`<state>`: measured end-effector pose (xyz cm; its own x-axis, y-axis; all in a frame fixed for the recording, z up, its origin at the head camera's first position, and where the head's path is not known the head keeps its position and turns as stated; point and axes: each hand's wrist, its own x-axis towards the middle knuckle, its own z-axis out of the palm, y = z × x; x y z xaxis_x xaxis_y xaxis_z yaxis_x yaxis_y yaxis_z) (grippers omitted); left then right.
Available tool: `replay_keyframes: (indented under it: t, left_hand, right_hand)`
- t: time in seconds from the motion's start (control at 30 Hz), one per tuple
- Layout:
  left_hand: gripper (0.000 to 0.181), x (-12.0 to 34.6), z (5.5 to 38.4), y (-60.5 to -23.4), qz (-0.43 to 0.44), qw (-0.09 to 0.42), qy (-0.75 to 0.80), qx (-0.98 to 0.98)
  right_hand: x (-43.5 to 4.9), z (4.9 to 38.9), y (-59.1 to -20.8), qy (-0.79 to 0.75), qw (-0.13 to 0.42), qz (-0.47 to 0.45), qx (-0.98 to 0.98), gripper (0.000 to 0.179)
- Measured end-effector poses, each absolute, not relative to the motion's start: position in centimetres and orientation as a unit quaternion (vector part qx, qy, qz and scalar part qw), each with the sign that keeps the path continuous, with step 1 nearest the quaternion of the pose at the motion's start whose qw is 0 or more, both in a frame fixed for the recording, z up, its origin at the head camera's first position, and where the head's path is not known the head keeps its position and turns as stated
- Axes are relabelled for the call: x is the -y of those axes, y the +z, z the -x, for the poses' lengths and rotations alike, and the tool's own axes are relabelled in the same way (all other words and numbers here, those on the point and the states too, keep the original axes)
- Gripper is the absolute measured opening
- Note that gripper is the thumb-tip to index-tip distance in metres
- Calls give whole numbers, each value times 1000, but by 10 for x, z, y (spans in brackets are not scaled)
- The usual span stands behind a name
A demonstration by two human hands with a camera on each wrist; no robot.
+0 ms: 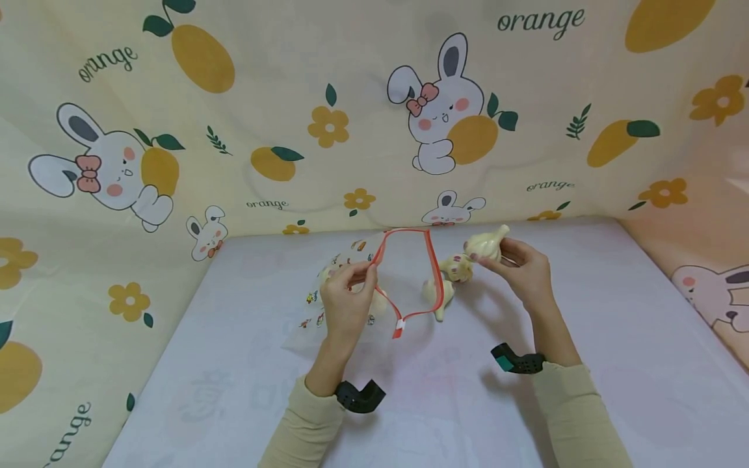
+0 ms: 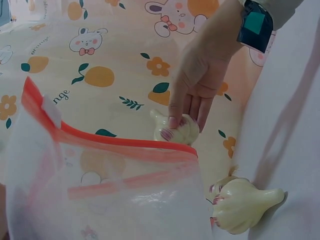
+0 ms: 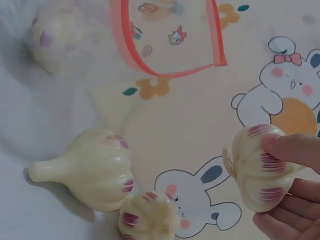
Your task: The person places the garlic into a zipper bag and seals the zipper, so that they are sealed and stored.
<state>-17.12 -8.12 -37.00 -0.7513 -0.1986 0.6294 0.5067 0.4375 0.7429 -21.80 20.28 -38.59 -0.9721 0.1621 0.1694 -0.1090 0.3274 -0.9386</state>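
Note:
My left hand (image 1: 346,300) pinches the red zip edge (image 1: 434,260) of a clear plastic bag (image 2: 135,210) printed with small cartoon figures. Its mouth gapes wide towards the right. Through the film, a pale garlic bulb (image 3: 62,40) shows inside. Up and to the right of the bag mouth, my right hand (image 1: 528,268) grips another garlic bulb (image 3: 257,167) between thumb and fingers, raised above the table. Purple streaks mark its cream skin. Below it, two more bulbs lie close together: one with a long stem (image 3: 95,170) and a rounder one (image 3: 149,216).
A white sheet (image 1: 222,390) covers the table. Behind it and at the sides hangs a cream cloth (image 1: 363,58) printed with rabbits and oranges. Each wrist wears a black camera band, the left one (image 1: 359,396) and the right one (image 1: 517,359).

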Motion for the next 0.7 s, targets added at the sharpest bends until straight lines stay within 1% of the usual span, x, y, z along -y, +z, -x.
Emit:
replay_keyframes:
  t: [0.7]
  left_hand:
    - [11,80,170,-369,101,337,-522,777]
  right_hand:
    - [-194,209,-375,587,131,-1,799,58]
